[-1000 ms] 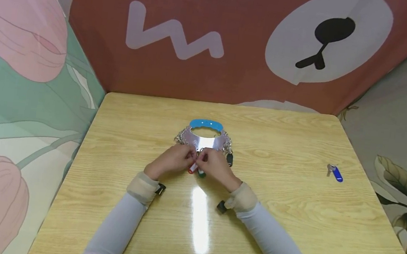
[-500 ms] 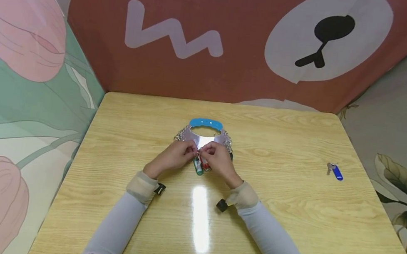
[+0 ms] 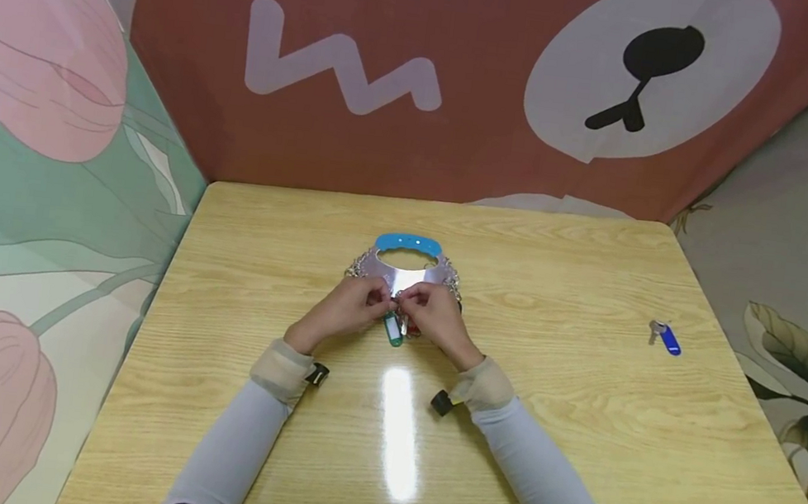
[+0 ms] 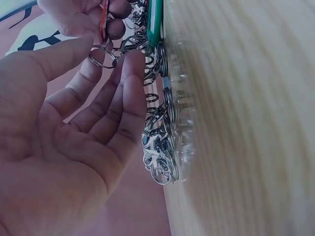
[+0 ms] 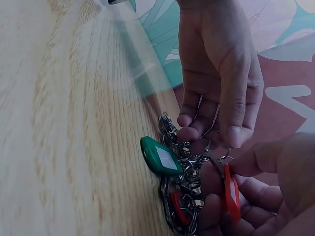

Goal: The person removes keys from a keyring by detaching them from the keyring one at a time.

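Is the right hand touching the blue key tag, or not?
Apart. The head view shows it: a wide stretch of bare table lies between the right hand and the blue key tag.

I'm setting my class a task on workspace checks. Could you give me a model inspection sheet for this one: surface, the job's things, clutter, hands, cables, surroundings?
Surface: wood-grain table, a bright reflection on it near the middle.
Job's things: blue-handled plate with many metal rings; green tag beside them; red tag in hand.
Clutter: one key with a blue tag, apart on the right.
Hands: left hand pinches a ring; right hand holds the red tag.
Cables: nothing seen.
Surroundings: red-brown wall with cartoon shapes behind; plant-patterned walls on both sides.
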Action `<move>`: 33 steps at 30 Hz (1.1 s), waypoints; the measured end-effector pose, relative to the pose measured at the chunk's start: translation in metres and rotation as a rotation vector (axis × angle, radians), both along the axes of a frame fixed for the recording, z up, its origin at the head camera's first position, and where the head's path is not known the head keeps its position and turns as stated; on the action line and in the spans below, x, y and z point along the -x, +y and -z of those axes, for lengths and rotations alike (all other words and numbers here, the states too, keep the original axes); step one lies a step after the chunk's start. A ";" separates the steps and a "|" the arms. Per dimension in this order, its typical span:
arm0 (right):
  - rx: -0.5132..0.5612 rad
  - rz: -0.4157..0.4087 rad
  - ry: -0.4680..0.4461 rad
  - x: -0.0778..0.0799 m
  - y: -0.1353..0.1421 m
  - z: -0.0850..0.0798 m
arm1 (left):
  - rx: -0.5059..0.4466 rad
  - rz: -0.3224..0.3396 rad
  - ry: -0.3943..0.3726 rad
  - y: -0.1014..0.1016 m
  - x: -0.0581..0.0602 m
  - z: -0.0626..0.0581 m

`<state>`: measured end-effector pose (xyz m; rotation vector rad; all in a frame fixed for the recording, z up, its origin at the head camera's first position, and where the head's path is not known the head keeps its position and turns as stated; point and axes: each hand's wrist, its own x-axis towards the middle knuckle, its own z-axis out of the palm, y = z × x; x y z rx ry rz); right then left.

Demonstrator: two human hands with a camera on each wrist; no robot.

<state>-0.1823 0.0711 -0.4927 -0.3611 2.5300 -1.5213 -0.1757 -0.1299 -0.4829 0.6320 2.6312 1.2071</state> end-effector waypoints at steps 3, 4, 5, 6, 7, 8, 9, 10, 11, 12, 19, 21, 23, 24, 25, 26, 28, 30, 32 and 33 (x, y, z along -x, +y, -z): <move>-0.001 -0.014 0.015 0.001 0.001 0.001 | 0.003 -0.001 0.004 0.000 0.000 0.000; 0.004 -0.018 0.011 0.001 0.001 0.001 | 0.007 -0.002 0.003 0.000 0.000 0.000; 0.011 -0.022 0.005 0.001 0.001 0.001 | 0.011 -0.003 0.002 0.000 0.000 -0.001; 0.020 -0.027 -0.006 0.000 0.001 0.001 | 0.015 -0.005 -0.001 0.000 0.000 -0.001; 0.024 -0.029 -0.015 0.000 0.001 0.000 | 0.016 -0.006 -0.005 0.000 0.000 -0.002; 0.032 -0.030 -0.025 0.000 0.001 0.000 | 0.016 -0.007 -0.008 0.000 0.000 -0.002; 0.031 -0.030 -0.028 -0.001 0.002 -0.001 | 0.017 -0.009 -0.007 -0.001 0.000 -0.003; 0.026 -0.028 -0.026 -0.001 0.002 -0.001 | 0.018 -0.011 -0.003 -0.001 0.000 -0.003; 0.018 -0.028 -0.021 -0.001 0.002 -0.002 | 0.015 -0.012 0.000 -0.001 0.000 -0.003; 0.013 -0.029 -0.015 -0.001 0.003 -0.002 | 0.010 -0.014 0.001 -0.002 0.000 -0.003; -0.002 -0.047 0.014 0.000 0.005 -0.002 | -0.031 -0.021 -0.024 -0.004 0.003 0.002; 0.001 -0.051 0.010 0.000 0.005 -0.002 | -0.057 -0.025 -0.038 -0.005 0.003 0.002; -0.005 -0.056 0.010 0.000 0.005 -0.001 | -0.089 -0.031 -0.054 -0.004 0.003 0.001; -0.006 -0.058 0.013 0.001 0.005 0.000 | -0.099 -0.034 -0.059 -0.004 0.003 0.000; -0.007 -0.062 0.016 0.001 0.004 0.001 | -0.111 -0.041 -0.066 -0.004 0.003 0.000; -0.008 -0.063 0.019 0.001 0.004 0.001 | -0.119 -0.047 -0.071 -0.003 0.002 -0.001; -0.013 -0.067 0.035 0.001 0.003 0.002 | -0.129 -0.062 -0.079 -0.003 0.002 -0.002; -0.013 -0.071 0.054 0.002 0.003 0.003 | -0.133 -0.075 -0.083 -0.002 0.001 -0.002; -0.018 -0.072 0.078 0.002 0.003 0.005 | -0.139 -0.087 -0.084 -0.001 0.001 -0.002; -0.022 -0.074 0.094 0.002 0.003 0.005 | -0.137 -0.090 -0.076 -0.001 0.001 -0.002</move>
